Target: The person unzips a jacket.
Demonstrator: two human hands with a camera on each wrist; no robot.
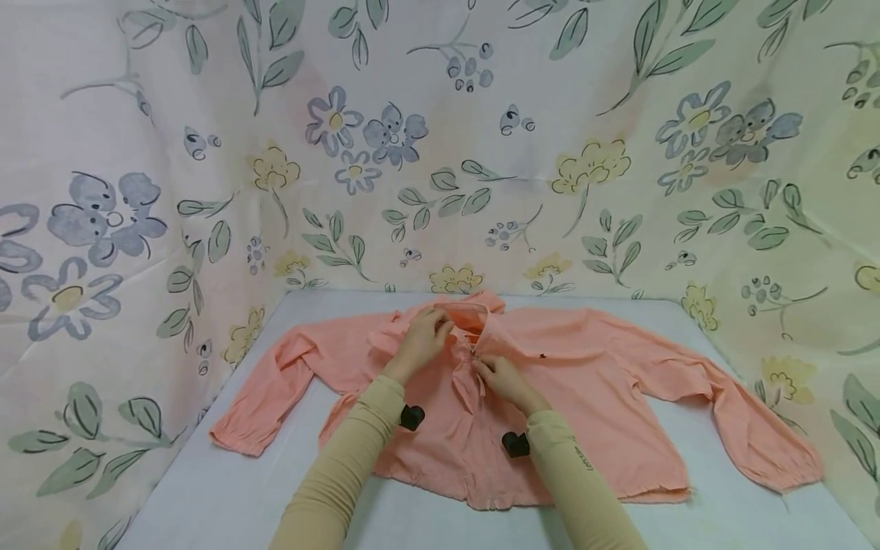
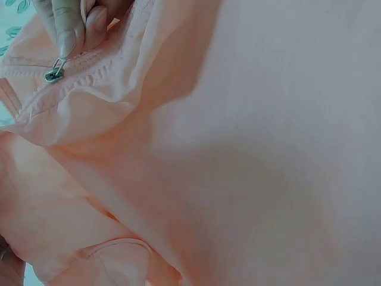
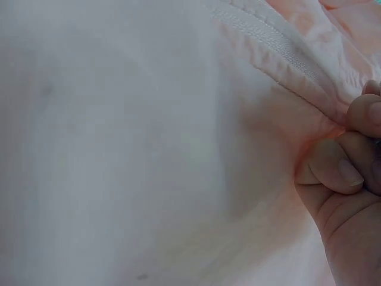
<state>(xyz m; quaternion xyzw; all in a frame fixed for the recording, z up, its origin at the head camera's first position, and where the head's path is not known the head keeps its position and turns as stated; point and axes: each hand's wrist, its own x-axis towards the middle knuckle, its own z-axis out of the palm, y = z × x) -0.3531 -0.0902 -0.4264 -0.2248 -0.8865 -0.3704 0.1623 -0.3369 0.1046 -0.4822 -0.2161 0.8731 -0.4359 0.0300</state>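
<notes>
A peach-pink zip jacket [image 1: 591, 397] lies spread on the white table, front upward, with both sleeves out to the sides. My left hand [image 1: 421, 342] grips the cloth by the collar [image 1: 484, 327], on the left side of the neck opening. Close by, my right hand [image 1: 507, 382] is at the top of the front zipper. In the left wrist view its fingers [image 2: 66, 36] pinch the small tab of a metal zipper slider [image 2: 54, 74]. The right wrist view shows the right hand's fingers curled, with white zipper tape [image 3: 280, 47] running beyond them.
The white table [image 1: 206, 504] ends at a floral cloth backdrop [image 1: 440, 214] at the back and sides. A black heart-shaped piece [image 1: 412, 417] shows beside the left forearm, another [image 1: 516, 444] beside the right. The jacket's right-hand sleeve [image 1: 749, 428] reaches near the table's edge.
</notes>
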